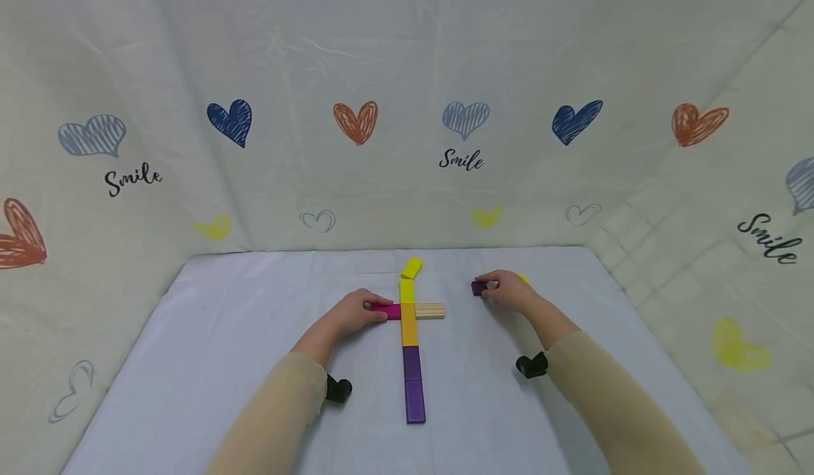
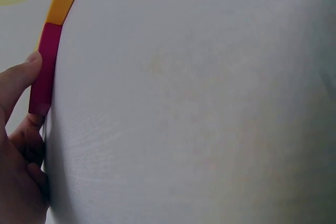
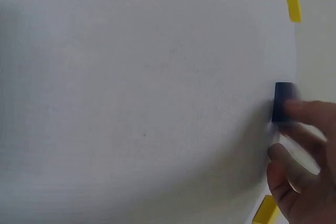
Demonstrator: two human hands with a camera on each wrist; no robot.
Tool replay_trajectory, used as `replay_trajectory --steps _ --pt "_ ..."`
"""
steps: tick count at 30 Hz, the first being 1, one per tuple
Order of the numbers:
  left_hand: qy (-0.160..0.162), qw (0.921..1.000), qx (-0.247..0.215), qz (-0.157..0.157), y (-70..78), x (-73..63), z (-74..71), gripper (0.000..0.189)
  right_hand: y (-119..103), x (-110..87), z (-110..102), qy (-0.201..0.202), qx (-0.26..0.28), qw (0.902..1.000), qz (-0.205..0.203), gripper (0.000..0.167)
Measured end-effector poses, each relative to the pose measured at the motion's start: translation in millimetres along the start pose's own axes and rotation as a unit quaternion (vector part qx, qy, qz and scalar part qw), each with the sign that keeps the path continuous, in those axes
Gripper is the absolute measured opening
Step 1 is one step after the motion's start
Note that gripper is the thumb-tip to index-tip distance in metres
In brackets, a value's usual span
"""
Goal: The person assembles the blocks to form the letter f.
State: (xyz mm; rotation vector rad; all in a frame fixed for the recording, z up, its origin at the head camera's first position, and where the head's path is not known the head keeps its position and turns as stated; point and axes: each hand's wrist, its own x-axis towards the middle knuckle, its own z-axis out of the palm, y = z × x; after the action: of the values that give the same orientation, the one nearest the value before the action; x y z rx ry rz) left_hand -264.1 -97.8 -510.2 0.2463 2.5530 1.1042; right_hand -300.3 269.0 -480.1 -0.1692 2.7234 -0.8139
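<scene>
My left hand holds the outer end of a magenta block between thumb and fingers. This block lies flat, its far end meeting the side of an orange block. In the left wrist view the thumb lies along the magenta block, fingers at its near end. Farther right, my right hand pinches a small dark purple block, which looks dark blue in the right wrist view. A yellow block lies beside that hand, mostly hidden behind it in the head view.
Purple blocks continue the row toward me; a yellow block and a tilted yellow one top it. A ridged pale wood piece juts right. Behind the white-covered table hangs a heart-print sheet.
</scene>
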Motion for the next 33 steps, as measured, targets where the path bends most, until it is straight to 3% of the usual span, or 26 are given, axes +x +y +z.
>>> replay_trajectory --steps 6,12,26,33 --pt "-0.001 1.0000 0.003 0.005 -1.0 -0.1 -0.5 0.028 3 5.4 2 0.018 -0.049 0.9984 -0.022 0.041" --pt "-0.001 1.0000 0.004 0.003 -3.3 0.8 -1.8 0.029 -5 11.2 2 0.039 -0.053 0.9967 -0.047 0.040" --pt "-0.005 1.0000 0.004 0.003 -2.6 -0.3 -2.3 0.029 -39 43.2 8 0.036 -0.075 0.9944 -0.066 0.041" --pt "-0.006 0.9999 0.006 0.012 -1.1 0.2 -1.8 0.029 -58 63.1 15 0.036 -0.075 0.9955 -0.044 0.041"
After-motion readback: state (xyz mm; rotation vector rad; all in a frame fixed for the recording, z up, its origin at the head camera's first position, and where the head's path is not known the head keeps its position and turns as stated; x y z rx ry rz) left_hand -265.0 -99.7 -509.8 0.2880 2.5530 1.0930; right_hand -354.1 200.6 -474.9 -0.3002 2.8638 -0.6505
